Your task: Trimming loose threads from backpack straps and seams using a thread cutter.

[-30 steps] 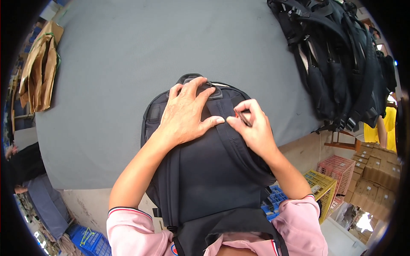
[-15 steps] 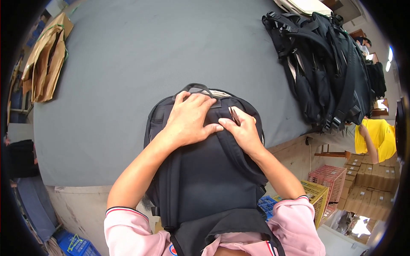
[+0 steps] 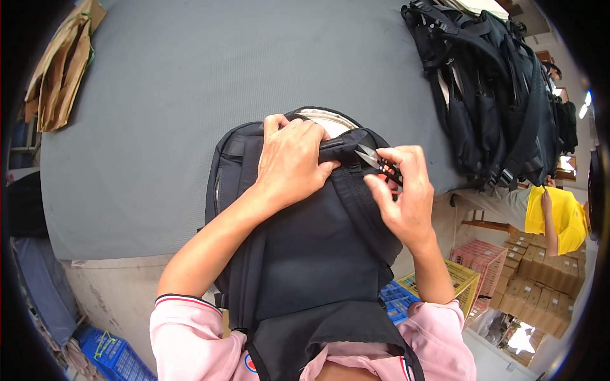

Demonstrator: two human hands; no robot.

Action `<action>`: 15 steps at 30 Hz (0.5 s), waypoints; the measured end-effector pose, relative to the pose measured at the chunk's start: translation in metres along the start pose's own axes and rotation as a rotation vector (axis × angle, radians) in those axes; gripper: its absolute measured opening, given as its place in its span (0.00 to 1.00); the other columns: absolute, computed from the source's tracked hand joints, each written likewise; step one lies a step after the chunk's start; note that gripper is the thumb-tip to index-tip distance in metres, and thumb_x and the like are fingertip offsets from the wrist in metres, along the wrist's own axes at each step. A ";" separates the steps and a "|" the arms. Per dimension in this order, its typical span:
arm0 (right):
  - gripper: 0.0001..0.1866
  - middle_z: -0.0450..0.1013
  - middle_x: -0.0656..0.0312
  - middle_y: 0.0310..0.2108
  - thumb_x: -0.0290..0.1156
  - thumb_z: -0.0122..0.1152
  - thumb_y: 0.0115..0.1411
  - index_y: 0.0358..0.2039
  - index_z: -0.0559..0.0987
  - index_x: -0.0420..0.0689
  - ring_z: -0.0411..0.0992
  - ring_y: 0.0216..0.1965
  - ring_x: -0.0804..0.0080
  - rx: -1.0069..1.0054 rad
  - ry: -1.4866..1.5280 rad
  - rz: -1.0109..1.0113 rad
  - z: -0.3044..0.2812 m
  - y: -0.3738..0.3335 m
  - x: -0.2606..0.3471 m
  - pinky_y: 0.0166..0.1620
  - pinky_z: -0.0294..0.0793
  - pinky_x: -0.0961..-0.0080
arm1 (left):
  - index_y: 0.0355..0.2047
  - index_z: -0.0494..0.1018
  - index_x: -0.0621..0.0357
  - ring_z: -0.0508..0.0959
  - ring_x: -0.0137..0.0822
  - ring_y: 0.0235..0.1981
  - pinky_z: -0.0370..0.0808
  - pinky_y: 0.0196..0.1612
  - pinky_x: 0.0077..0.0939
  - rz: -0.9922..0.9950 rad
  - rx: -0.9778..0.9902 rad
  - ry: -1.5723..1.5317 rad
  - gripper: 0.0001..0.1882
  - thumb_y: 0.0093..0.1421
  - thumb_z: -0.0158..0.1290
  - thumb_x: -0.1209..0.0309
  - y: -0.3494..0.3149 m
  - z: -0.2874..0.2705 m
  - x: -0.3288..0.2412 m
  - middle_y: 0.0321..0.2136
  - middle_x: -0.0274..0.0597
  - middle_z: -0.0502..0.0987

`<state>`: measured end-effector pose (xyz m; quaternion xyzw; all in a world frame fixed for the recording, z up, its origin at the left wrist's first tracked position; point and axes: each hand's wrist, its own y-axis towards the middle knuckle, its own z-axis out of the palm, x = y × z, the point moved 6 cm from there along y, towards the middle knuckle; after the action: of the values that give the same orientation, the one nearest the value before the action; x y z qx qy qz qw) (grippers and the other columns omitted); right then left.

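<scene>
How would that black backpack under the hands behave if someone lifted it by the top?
The black backpack would probably sag: its fabric dents under the left hand. It looks empty, so likely light. It drapes over the grey table edge, so it might slide off.

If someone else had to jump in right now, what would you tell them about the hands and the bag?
Left hand: pressed flat on the top of the black backpack, holding it down near the seam.
Right hand: pinching small thread snips, blades pointing at the top edge of the backpack beside the left fingers.
The backpack lies half on the grey table, its lower part hanging over the edge toward the person.
A pile of black backpacks sits at the table's far right; brown paper bags at the far left.
Done: snips brought to the seam. Whether anything is cut cannot be seen.
Left: probably trimming at that spot.
</scene>
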<state>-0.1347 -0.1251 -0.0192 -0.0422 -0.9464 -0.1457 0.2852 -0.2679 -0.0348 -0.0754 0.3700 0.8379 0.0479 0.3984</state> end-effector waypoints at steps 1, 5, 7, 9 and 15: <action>0.17 0.67 0.60 0.31 0.25 0.65 0.46 0.38 0.73 0.44 0.71 0.26 0.64 -0.006 -0.023 -0.032 -0.001 0.004 0.001 0.28 0.70 0.72 | 0.28 0.70 0.60 0.73 0.39 0.28 0.59 0.45 0.36 0.002 0.005 -0.005 0.19 0.40 0.66 0.67 0.000 0.001 -0.001 0.24 0.38 0.73; 0.12 0.65 0.62 0.28 0.26 0.64 0.46 0.33 0.75 0.45 0.68 0.23 0.64 0.059 -0.080 -0.126 0.006 0.019 0.006 0.26 0.67 0.71 | 0.28 0.70 0.59 0.74 0.39 0.29 0.59 0.45 0.36 -0.007 0.003 0.019 0.18 0.39 0.66 0.69 0.002 0.005 -0.002 0.25 0.39 0.73; 0.12 0.65 0.63 0.27 0.26 0.65 0.46 0.32 0.75 0.45 0.66 0.22 0.65 0.070 -0.120 -0.159 0.007 0.023 0.009 0.26 0.65 0.72 | 0.29 0.70 0.59 0.74 0.39 0.30 0.59 0.45 0.36 -0.009 0.003 0.027 0.18 0.38 0.66 0.71 0.002 0.005 -0.002 0.25 0.39 0.74; 0.12 0.65 0.64 0.27 0.27 0.65 0.45 0.32 0.75 0.45 0.65 0.21 0.65 0.080 -0.161 -0.192 0.010 0.026 0.010 0.25 0.64 0.72 | 0.29 0.70 0.59 0.74 0.39 0.30 0.60 0.45 0.36 -0.015 0.004 0.020 0.18 0.38 0.66 0.71 0.002 0.005 -0.002 0.26 0.40 0.74; 0.12 0.64 0.62 0.23 0.25 0.65 0.45 0.33 0.77 0.45 0.65 0.20 0.66 0.070 -0.221 -0.284 0.014 0.027 0.016 0.25 0.65 0.73 | 0.29 0.70 0.59 0.74 0.39 0.31 0.60 0.45 0.37 -0.007 -0.009 0.016 0.18 0.38 0.65 0.72 0.001 0.005 0.001 0.26 0.40 0.74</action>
<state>-0.1506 -0.0950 -0.0150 0.0860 -0.9729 -0.1460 0.1571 -0.2638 -0.0349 -0.0789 0.3652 0.8420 0.0531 0.3935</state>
